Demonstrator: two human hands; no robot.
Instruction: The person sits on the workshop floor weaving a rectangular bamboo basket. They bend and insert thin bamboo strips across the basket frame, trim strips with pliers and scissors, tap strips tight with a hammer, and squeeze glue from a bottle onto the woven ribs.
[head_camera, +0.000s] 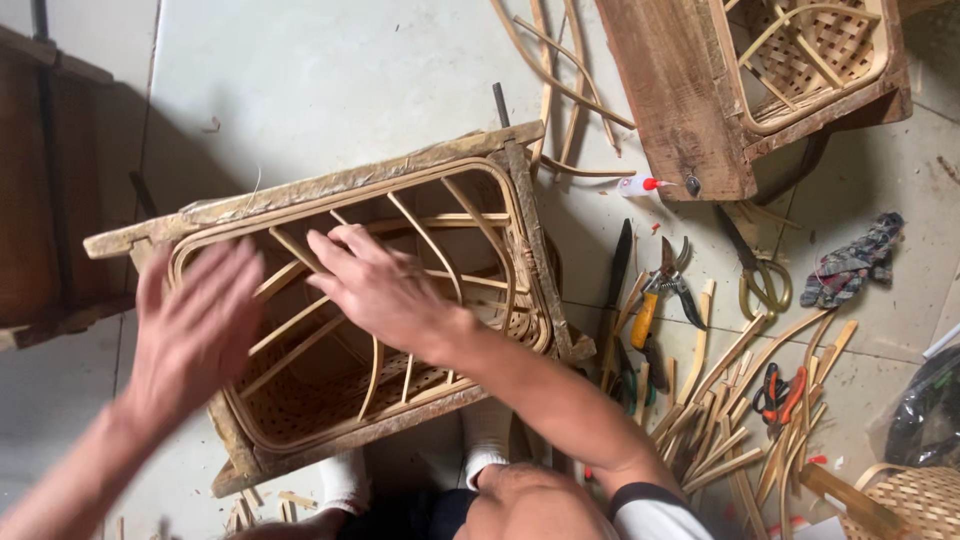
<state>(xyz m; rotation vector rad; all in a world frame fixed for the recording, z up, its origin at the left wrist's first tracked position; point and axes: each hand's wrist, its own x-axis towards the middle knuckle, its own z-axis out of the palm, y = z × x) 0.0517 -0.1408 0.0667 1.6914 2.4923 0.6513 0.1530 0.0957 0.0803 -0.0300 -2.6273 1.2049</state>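
Basket frame: bamboo basket sits inside a rough wooden mould on the pale floor, its open top tilted toward the camera, thin ribs arching over a woven base.
Right hand: right hand lies over the basket's opening, fingers spread and slightly curled, fingertips on the ribs near the upper rim; its grip is loose and open, closed round nothing.
Left hand: left hand is blurred, palm flat and fingers splayed, at the basket's left edge; its grip is open and holds nothing, and whether it touches the rim cannot be told.
Tools: pruning shears with yellow handles lie on the floor just right of the mould, beside a dark blade; scissors lie further right, near a crumpled cloth.
Strips: loose bamboo strips are piled at lower right, with orange-handled pliers among them.
Second mould: another wooden mould with a basket in it stands at the top right, a small glue bottle with a red tip just below it.
Feet: white socks show beneath the basket frame.
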